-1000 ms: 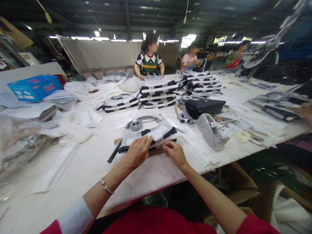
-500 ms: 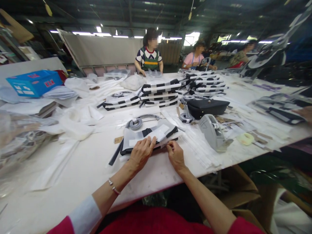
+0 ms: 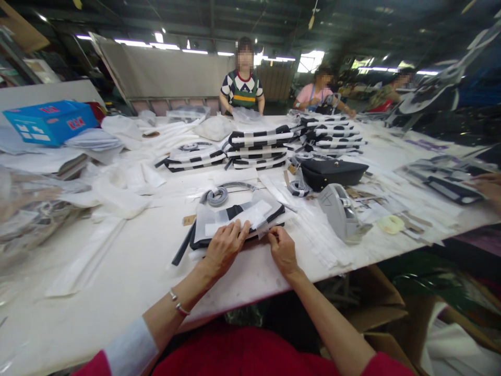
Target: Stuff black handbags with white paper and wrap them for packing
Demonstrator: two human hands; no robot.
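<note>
A flat black bag wrapped in white paper (image 3: 238, 219) lies on the white table (image 3: 148, 261) right in front of me. My left hand (image 3: 224, 246) rests on its near edge, fingers stretched flat and pressing the paper down. My right hand (image 3: 282, 249) is beside it, fingers curled in a pinch on the paper's near right corner. A coiled grey strap (image 3: 217, 196) lies just behind the bag.
A grey tape dispenser (image 3: 341, 211) and a tape roll (image 3: 389, 224) stand to the right, a black bag (image 3: 332, 172) behind them. Stacks of wrapped bags (image 3: 256, 146) fill the middle. A blue box (image 3: 49, 121) sits far left. Three people work at the far side; another hand (image 3: 487, 185) shows at right.
Both hands stay at the bag's near edge; they have shifted slightly along it and the paper's right corner has lifted a little. The camera has tilted slightly.
</note>
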